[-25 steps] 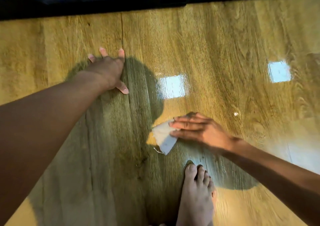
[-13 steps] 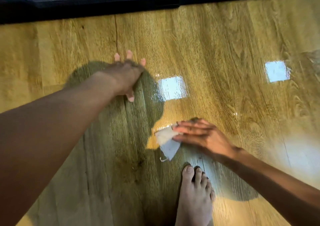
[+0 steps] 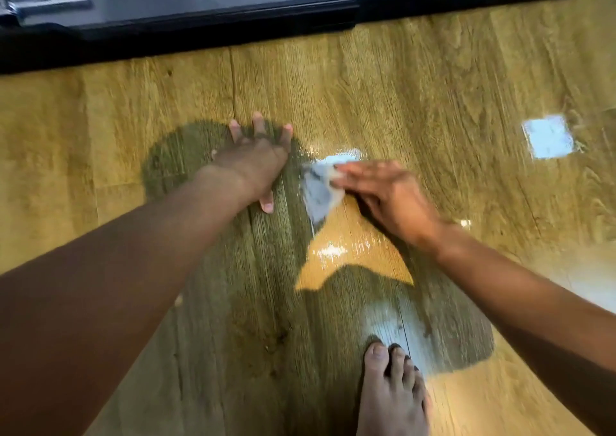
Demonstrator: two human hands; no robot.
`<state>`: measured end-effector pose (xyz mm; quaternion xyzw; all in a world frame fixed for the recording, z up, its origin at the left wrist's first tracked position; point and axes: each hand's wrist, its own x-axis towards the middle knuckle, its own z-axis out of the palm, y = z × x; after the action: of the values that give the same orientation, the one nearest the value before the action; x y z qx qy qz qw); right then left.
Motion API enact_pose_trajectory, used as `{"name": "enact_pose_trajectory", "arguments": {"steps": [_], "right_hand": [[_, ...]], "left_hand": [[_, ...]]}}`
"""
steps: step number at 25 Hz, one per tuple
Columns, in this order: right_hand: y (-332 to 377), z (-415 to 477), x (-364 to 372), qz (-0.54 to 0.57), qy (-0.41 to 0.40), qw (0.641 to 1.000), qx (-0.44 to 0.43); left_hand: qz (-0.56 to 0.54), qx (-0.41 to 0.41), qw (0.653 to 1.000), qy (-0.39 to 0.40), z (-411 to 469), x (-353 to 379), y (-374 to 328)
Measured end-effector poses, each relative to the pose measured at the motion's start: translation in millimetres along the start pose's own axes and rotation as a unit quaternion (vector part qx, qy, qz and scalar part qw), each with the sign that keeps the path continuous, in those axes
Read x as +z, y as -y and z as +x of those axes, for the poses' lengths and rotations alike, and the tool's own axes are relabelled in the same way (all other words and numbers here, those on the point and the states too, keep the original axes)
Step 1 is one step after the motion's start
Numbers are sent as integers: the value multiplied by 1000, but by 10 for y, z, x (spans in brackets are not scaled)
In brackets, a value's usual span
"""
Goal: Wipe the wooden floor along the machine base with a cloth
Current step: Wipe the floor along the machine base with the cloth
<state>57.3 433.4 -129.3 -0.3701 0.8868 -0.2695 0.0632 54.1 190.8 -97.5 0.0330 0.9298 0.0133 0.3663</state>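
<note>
A small white cloth (image 3: 318,193) lies flat on the glossy wooden floor (image 3: 433,95), blurred by motion. My right hand (image 3: 388,195) presses its fingers down on the cloth's right edge. My left hand (image 3: 255,162) rests palm down on the floor just left of the cloth, fingers spread and holding nothing. The black machine base (image 3: 200,35) runs along the top of the view, a hand's length beyond both hands.
My bare foot (image 3: 391,392) stands on the floor at the bottom, below the cloth. A metal handle (image 3: 46,3) sticks out on the machine at the top left. Bright light reflections (image 3: 548,137) shine on the floor to the right.
My right hand has slid the cloth away from my foot, toward the machine base. My left hand has shifted right along the floor, and now lies close beside the cloth.
</note>
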Motion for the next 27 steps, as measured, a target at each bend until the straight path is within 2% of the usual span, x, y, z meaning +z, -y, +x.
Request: {"name": "enact_pose_trajectory", "arguments": {"steps": [2,3,6,8,11,13,14,17,19,22,24,25,27], "right_hand": [[-23,196,24,-15,-22,997,70],[11,123,65,-16,-33,996,77],[168,-277,82,-4,-11,1000,-14],[-17,9,-42,-11,12,998,-58],[-323,816,-151,-31,-13,999,30],[-338,927,-73,-31,-40,995,91],[-302,834,-22,-33,-44,994,94],[-236,577,-19,-44,-18,999,13],[-401,913,-152,-45,-2,999,-21],[-641,1574,-274,-66,-41,996,31],[-606,1573,-175,-57,-66,991,103],[-534,1419,-131,-55,-67,991,101],[-438,1017,-101,-56,-28,997,33]], "left_hand": [[4,3,1000,-6,0,20,6],[10,7,1000,-11,6,27,12],[18,16,999,-21,32,46,30],[22,18,999,-21,33,57,33],[16,12,1000,-20,25,46,23],[12,9,1000,-18,2,24,14],[12,10,1000,-21,-3,28,8],[13,16,999,-30,12,71,16],[12,18,999,-23,31,73,20],[15,20,1000,-17,38,52,43],[15,23,999,-17,37,50,55],[13,24,999,-17,35,54,53],[10,21,1000,-18,46,72,45]]}}
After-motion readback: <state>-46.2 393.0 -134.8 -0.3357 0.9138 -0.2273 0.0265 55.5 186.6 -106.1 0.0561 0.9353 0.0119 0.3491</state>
